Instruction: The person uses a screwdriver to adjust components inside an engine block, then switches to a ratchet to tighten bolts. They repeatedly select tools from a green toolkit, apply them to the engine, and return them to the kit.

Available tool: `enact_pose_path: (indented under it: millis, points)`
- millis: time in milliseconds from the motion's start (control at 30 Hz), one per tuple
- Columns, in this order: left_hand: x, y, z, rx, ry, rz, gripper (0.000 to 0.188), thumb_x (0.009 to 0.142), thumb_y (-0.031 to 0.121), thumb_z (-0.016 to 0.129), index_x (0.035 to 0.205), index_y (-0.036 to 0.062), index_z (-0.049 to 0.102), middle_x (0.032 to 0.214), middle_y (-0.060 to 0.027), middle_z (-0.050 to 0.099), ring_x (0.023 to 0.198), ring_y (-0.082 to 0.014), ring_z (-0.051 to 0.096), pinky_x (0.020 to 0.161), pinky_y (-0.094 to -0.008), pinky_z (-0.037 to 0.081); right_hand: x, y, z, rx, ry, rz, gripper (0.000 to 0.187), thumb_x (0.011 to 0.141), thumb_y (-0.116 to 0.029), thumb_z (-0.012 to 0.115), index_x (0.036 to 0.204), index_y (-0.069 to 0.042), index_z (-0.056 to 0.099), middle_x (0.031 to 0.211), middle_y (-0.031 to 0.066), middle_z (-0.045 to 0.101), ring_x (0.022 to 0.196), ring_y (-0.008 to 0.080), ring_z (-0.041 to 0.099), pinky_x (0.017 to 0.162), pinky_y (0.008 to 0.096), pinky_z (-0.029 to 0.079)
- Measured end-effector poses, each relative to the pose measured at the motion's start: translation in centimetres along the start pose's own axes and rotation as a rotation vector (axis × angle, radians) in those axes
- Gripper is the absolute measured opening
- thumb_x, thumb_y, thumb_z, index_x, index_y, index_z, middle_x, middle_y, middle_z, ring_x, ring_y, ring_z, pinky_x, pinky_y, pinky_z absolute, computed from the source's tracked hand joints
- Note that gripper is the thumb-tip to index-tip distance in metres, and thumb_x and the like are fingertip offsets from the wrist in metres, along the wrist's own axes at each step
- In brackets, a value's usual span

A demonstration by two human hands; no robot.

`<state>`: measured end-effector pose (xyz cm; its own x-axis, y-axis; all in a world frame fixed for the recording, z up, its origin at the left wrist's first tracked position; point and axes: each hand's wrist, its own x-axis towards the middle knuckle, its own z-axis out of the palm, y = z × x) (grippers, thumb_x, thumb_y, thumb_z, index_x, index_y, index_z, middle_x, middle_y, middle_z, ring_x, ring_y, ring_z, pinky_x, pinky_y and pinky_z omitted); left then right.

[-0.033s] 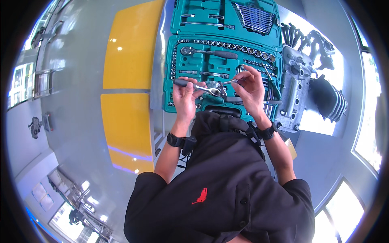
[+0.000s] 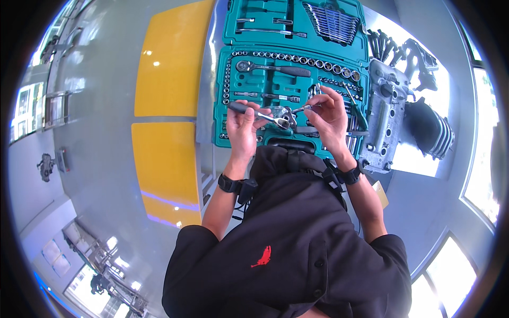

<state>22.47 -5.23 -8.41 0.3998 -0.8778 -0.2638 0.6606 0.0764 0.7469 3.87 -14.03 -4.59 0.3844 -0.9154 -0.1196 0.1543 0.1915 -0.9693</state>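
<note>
My left hand [image 2: 243, 130] is closed around the dark handle of a ratchet wrench [image 2: 263, 115], its metal head pointing right. My right hand [image 2: 330, 117] pinches a slim metal shaft [image 2: 301, 108], like an extension bar, between thumb and fingertips. The shaft's left end is close to the ratchet head; whether they are joined I cannot tell. Both hands are above an opened green tool case [image 2: 218, 85]. In its tray lie another ratchet [image 2: 295, 71], a row of sockets [image 2: 318, 64] and a green-handled screwdriver [image 2: 361, 117]. The tray below the wrench is partly hidden.
Combination wrenches [image 2: 333, 25] fill part of the case's far section. Right of the case are a grey metal engine cover [image 2: 383, 111], a black ribbed part [image 2: 432, 130] and several dark stemmed parts [image 2: 382, 45]. Yellow panels [image 2: 168, 169] stand to the left.
The ratchet head has tilted slightly downward between my hands. Both hands keep their hold in nearly the same place.
</note>
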Motion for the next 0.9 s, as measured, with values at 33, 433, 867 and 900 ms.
enact_pose_path:
  millis: [33,433,867,900]
  points:
    - [-0.1,0.2,0.5,0.014,-0.036,-0.022,0.024,0.096,0.017,0.056,0.115,0.0065,0.046,0.101,-0.0086,0.059,0.089,-0.0283,0.068,0.075,-0.0415,0.062,-0.2,-0.3,-0.2,0.064,-0.016,0.026,0.060,0.081,0.011,0.066,0.133,-0.004,0.041,0.102,0.0080,0.057,0.097,0.0153,0.058,0.087,0.0301,0.051]
    - [-0.5,-1.7,2.6,-0.015,0.064,-0.136,0.022,0.096,0.022,0.059,0.109,0.0071,0.050,0.093,-0.0061,0.059,0.074,-0.0233,0.069,0.063,-0.0378,0.061,-2.1,0.6,-2.7,0.252,0.123,0.201,0.049,0.081,0.007,0.066,0.125,-0.002,0.047,0.098,0.0057,0.061,0.090,0.0125,0.060,0.081,0.0276,0.051]
    - [-0.9,-2.5,4.3,-0.132,0.098,-0.180,0.030,0.099,0.028,0.053,0.118,0.0044,0.051,0.087,-0.0052,0.057,0.052,-0.0164,0.059,0.043,-0.0284,0.049,-3.8,0.1,-1.9,0.425,-0.100,0.599,0.032,0.095,-0.004,0.054,0.127,-0.003,0.049,0.109,0.0083,0.060,0.095,0.0179,0.064,0.073,0.0289,0.056]
    - [-0.8,-2.7,4.4,-0.133,0.099,-0.181,0.030,0.099,0.028,0.053,0.118,0.0044,0.051,0.087,-0.0052,0.057,0.052,-0.0164,0.059,0.043,-0.0284,0.049,-3.9,0.3,-2.0,0.425,-0.099,0.601,0.032,0.095,-0.004,0.054,0.127,-0.003,0.049,0.109,0.0083,0.060,0.095,0.0179,0.064,0.073,0.0289,0.056]
